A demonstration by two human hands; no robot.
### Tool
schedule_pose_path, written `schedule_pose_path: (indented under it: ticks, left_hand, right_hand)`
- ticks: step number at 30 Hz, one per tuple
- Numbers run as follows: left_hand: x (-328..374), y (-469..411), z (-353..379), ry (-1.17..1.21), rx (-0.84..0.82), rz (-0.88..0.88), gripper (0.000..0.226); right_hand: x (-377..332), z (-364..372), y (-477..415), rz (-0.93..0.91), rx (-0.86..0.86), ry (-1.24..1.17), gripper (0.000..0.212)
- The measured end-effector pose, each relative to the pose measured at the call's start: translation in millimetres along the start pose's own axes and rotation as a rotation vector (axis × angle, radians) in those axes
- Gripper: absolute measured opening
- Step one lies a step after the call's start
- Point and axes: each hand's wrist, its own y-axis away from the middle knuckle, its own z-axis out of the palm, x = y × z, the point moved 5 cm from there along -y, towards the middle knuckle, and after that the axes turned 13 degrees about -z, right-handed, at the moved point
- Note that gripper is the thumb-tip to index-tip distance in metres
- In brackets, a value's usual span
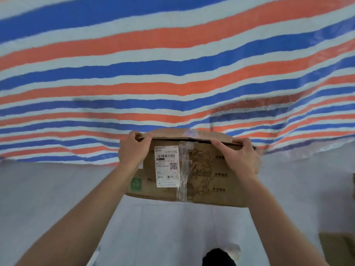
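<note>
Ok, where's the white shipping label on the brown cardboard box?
Head view, centre: the white shipping label is on the near face of the brown cardboard box, left of the clear tape strip.

On front of brown cardboard box point(203, 187), white shipping label point(163, 170): barcode point(166, 156) near top, QR code point(173, 166) at right, "WU01" at lower left, other print too blurred to read. Green square mark point(136, 184) at lower left of box. Beside printed cartoon outlines point(199, 160), Chinese captions point(221, 175), illegible.
</note>
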Motion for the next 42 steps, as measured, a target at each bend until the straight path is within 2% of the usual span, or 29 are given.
schedule_pose_path:
  ticks: [3,4,6,7,12,17,20,22,29,32,39,42]
  left_hand:
    - [-79.2,-1.4,-104.0,0.131,0.142,-0.11,0.051]
    - [-121.6,4.1,-159.3,0.186,0.204,-0.168,0.051]
    - [-154.1,8.9,-199.0,0.213,0.278,-0.198,0.052]
    - [-189.4,15.8,-247.4,0.264,0.347,-0.233,0.052]
    - [-308.4,27.1,-377.7,0.409,0.562,-0.36,0.055]
    - [-391.8,17.6,-444.4,0.471,0.696,-0.478,0.04]
    - [-432.7,-7.5,-472.2,0.486,0.741,-0.55,0.036]
    - [-451.7,-26.7,-486.1,0.486,0.769,-0.6,0.036]
    - [-507.8,-142.8,-559.0,0.461,0.884,-0.757,0.046]
    - [-524.7,-174.4,-592.5,0.456,0.936,-0.83,0.043]
    - [-601.6,-195.6,-660.4,0.544,1.111,-1.031,0.043]
    - [-645.1,-206.7,-690.9,0.544,1.162,-1.105,0.042]
  right_hand:
    - [-80.3,46.6,67.2,-0.163,-0.06,0.021,0.087]
    - [-118.6,70.7,108.4,-0.253,-0.096,0.035,0.088]
    - [-148.7,87.1,138.6,-0.295,-0.13,0.016,0.089]
    - [-184.1,111.3,173.6,-0.397,-0.154,0.011,0.09]
    - [-287.5,196.2,287.2,-0.619,-0.247,-0.038,0.076]
    - [-351.8,279.5,350.2,-0.776,-0.339,-0.023,0.085]
    - [-391.0,341.0,373.2,-0.827,-0.421,-0.04,0.072]
    - [-410.9,380.6,380.1,-0.854,-0.469,-0.039,0.067]
    - [-513.3,557.3,385.5,-0.879,-0.675,-0.071,0.073]
    - [-559.8,617.0,398.4,-0.913,-0.742,-0.074,0.073]
    - [-654.0,741.6,488.2,-1.093,-0.958,-0.043,0.081]
    - [-683.0,794.1,536.7,-1.134,-1.052,-0.029,0.071]
